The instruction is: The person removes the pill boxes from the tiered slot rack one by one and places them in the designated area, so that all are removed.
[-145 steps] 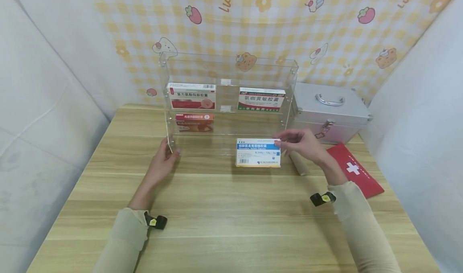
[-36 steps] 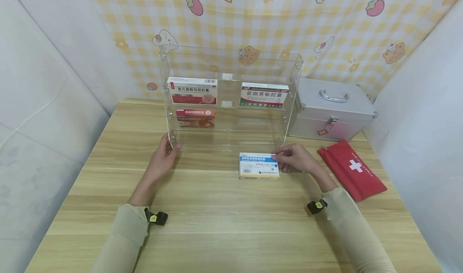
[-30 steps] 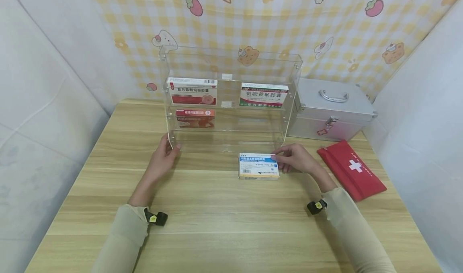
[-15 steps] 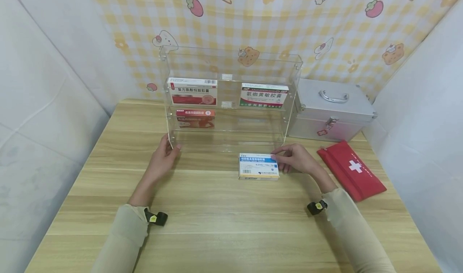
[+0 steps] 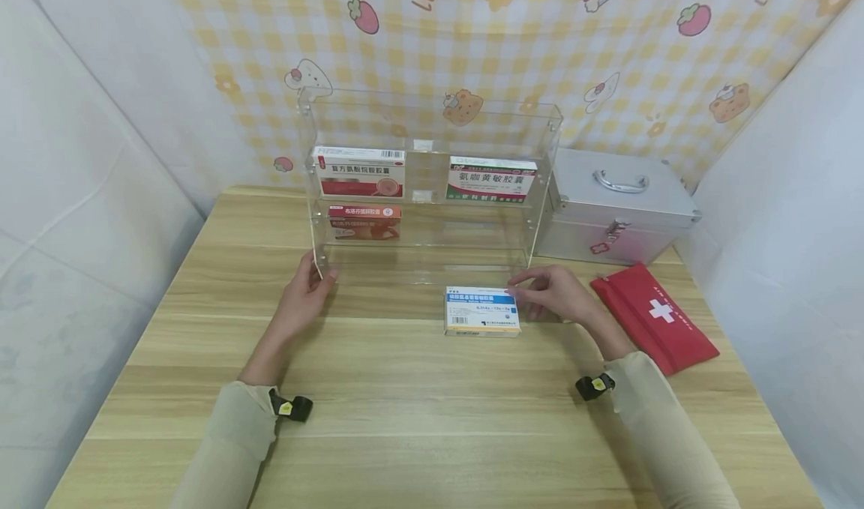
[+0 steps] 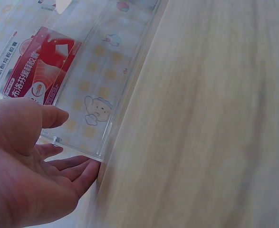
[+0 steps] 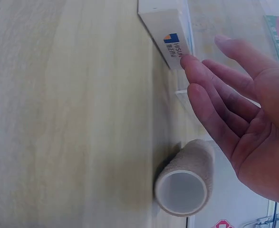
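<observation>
A clear acrylic rack [image 5: 421, 263] stands at the back of the table. My left hand [image 5: 307, 295] holds its lower left corner, thumb in front and fingers round the side panel. In front of the rack's right half lies a white and blue medicine box [image 5: 482, 312], its printed face up. My right hand [image 5: 555, 295] is at the box's right end. In the right wrist view the fingers of this hand [image 7: 253, 102] are spread, one fingertip at the box's end [image 7: 172, 45]; whether it touches is unclear. Three medicine boxes, including a red ibuprofen-style one [image 5: 364, 223], sit on the shelves.
A silver case [image 5: 617, 205] with a handle stands right of the rack. Before it lies a red first-aid pouch [image 5: 655, 318]. A hollow beige roll [image 7: 184, 185] lies near my right hand. A checked curtain [image 5: 432, 52] hangs behind.
Since the oldest frame, my right hand has brought the white and blue box down and nearer, from the rack's front to the table. Over the last second almost nothing moves; my left hand stays put.
</observation>
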{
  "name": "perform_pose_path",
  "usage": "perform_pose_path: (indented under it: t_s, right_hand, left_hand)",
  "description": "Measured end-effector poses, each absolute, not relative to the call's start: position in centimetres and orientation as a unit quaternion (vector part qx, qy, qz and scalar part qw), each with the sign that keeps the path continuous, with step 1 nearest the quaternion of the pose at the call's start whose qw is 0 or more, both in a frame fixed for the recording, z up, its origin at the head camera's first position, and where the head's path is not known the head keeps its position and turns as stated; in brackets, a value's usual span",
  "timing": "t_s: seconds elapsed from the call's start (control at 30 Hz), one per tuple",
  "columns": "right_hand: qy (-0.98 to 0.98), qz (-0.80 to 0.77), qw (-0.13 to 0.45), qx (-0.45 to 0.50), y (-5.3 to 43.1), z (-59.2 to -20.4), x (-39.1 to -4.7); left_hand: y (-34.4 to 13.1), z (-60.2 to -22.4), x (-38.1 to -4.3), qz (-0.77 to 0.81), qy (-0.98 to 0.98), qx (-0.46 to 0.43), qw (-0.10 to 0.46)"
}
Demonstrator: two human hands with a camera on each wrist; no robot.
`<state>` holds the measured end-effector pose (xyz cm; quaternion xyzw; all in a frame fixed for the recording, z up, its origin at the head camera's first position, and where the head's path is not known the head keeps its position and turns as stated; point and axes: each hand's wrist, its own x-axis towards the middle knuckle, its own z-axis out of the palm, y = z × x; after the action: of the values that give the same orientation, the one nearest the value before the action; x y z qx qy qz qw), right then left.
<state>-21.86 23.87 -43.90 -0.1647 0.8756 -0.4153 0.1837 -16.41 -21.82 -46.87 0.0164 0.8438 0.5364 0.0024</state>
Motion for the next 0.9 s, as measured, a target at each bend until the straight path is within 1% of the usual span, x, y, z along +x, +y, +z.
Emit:
perform_pose_path:
  t_s: [0.33, 0.9]
  right_hand:
    - [0.883, -0.403, 0.148, -0.190, 23.8, -42.6, -21.6]
    - [0.864, -0.439, 0.125, -0.215, 22.4, -40.1, -21.6]
  left_hand:
    - [-21.8, -47.0, -16.4, 0.539, 0.842, 0.016, -0.002]
    - [-21.9, -46.7, -16.1, 0.543, 0.840, 0.017, 0.002]
